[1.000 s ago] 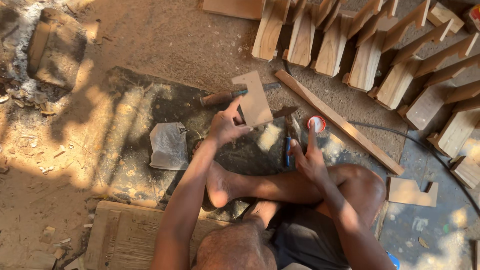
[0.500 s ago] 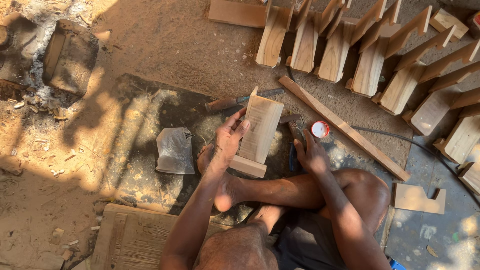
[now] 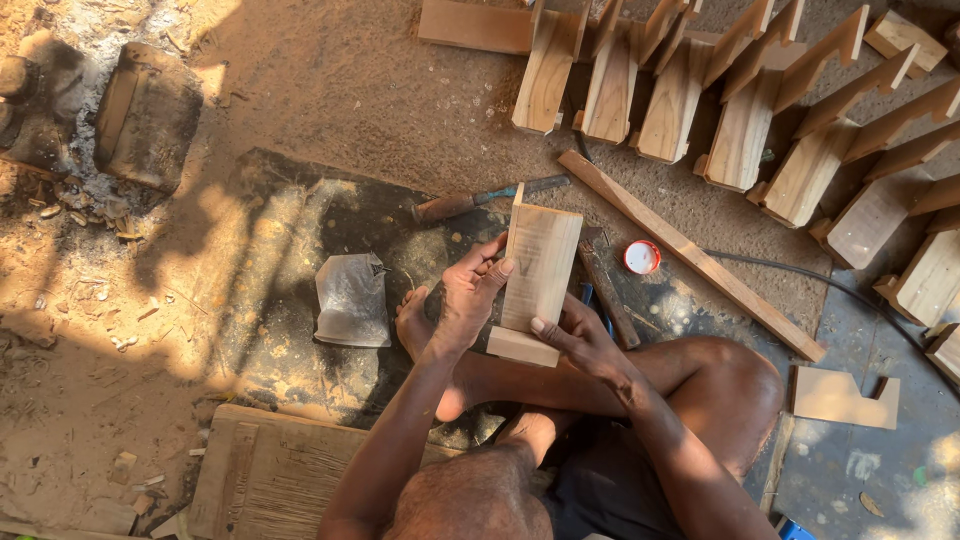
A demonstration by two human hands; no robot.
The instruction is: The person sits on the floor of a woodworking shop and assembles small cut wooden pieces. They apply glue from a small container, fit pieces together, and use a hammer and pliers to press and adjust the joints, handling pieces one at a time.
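Observation:
I sit cross-legged on the ground and hold a light wooden piece [image 3: 538, 272] upright in front of me. It is a flat board with a small block across its lower end. My left hand [image 3: 468, 293] grips its left edge, fingers curled over the face. My right hand [image 3: 575, 338] holds the lower right side near the block. My bare foot [image 3: 412, 322] rests on the dark mat [image 3: 290, 240] just left of the piece.
A chisel with a wooden handle [image 3: 480, 200] lies behind the piece, a red-rimmed lid [image 3: 641, 257] and a long wooden strip [image 3: 690, 255] to the right. Several similar wooden pieces [image 3: 740, 100] stand in a row at the back. A crumpled plastic bag [image 3: 352, 300] lies left, a board [image 3: 265, 475] near my knee.
My right hand left the red-rimmed lid and came onto the wooden piece. The piece was lifted from the mat and now stands upright between both hands.

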